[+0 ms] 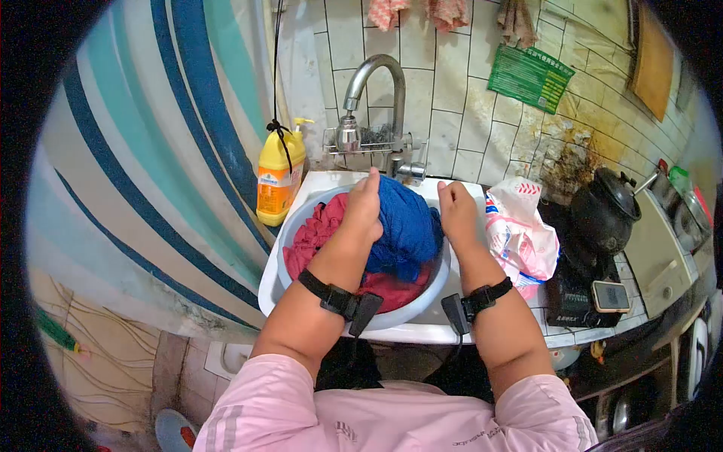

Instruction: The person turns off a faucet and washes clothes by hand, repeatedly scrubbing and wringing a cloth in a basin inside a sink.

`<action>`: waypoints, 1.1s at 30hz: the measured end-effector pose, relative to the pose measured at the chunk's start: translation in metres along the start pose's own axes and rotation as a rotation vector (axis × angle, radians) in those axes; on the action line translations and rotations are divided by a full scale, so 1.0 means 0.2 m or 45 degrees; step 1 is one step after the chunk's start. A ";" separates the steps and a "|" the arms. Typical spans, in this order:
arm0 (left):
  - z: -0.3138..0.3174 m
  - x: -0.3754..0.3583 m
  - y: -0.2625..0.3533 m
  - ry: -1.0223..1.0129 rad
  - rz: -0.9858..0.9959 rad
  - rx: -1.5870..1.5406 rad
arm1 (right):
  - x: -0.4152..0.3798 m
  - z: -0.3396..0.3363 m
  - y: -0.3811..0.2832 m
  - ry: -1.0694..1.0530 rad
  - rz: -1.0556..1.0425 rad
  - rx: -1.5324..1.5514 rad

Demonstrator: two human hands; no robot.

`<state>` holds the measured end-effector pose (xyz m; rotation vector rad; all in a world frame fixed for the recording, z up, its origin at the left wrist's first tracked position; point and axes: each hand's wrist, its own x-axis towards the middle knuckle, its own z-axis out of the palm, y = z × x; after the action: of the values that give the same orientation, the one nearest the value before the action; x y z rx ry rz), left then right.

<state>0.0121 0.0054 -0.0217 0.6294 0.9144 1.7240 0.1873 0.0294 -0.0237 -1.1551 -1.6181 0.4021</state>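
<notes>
A wet-looking blue cloth (pixel 407 226) is bunched in a light blue basin (pixel 446 273), on top of dark red cloth (pixel 316 230). My left hand (pixel 365 206) lies along the left side of the blue cloth, its fingers stretched out and pointing towards the tap. At the right side of the blue cloth, over the basin's rim, is my right hand (pixel 458 212). Its fingers are curled in, and whatever they may hold is hidden. Each forearm wears a black strap with a small device.
The basin rests in a white sink (pixel 271 290) below a metal tap (pixel 376 71). A yellow pump bottle (pixel 277 177) hangs at the left by a striped curtain (pixel 143 151). To the right are a plastic bag (pixel 521 237), a phone (pixel 611 297) and a black pot (pixel 602 207).
</notes>
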 end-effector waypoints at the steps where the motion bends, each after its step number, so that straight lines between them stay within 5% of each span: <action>1: -0.01 0.02 0.01 0.011 -0.002 -0.007 | -0.01 -0.02 -0.02 -0.013 -0.002 -0.003; 4: -0.02 0.03 0.03 0.033 0.093 -0.063 | -0.07 -0.02 -0.07 -0.599 0.034 0.045; 7: -0.01 0.01 0.06 0.040 0.247 -0.072 | -0.15 -0.03 -0.19 -0.659 -0.011 -0.172; 11: -0.03 0.01 0.08 0.042 0.286 -0.053 | -0.13 0.06 -0.05 -0.410 -0.182 0.028; 17: -0.03 0.01 0.09 0.090 0.339 0.074 | -0.06 -0.05 -0.12 0.040 -0.080 0.496; 21: 0.01 -0.04 0.07 0.120 0.420 0.213 | -0.06 -0.04 -0.10 0.000 -0.007 0.406; 24: -0.02 -0.07 0.10 -0.414 0.165 0.853 | 0.01 -0.01 0.01 0.101 -0.023 0.540; 27: 0.01 -0.08 0.12 -0.451 0.207 1.043 | 0.01 -0.09 -0.06 0.197 -0.043 0.797; 28: 0.00 -0.04 0.08 -0.417 0.696 1.063 | 0.01 -0.11 -0.07 0.191 -0.002 0.855; 31: 0.03 -0.05 0.08 -0.321 0.735 0.845 | 0.01 -0.09 -0.05 0.129 -0.051 0.579; 33: 0.01 -0.07 0.10 -0.218 0.677 1.115 | -0.02 -0.07 -0.08 0.081 -0.004 0.427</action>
<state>0.0077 -0.0103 -0.0031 1.6888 1.4691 1.6162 0.1930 0.0151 -0.0088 -0.9012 -1.4316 0.6035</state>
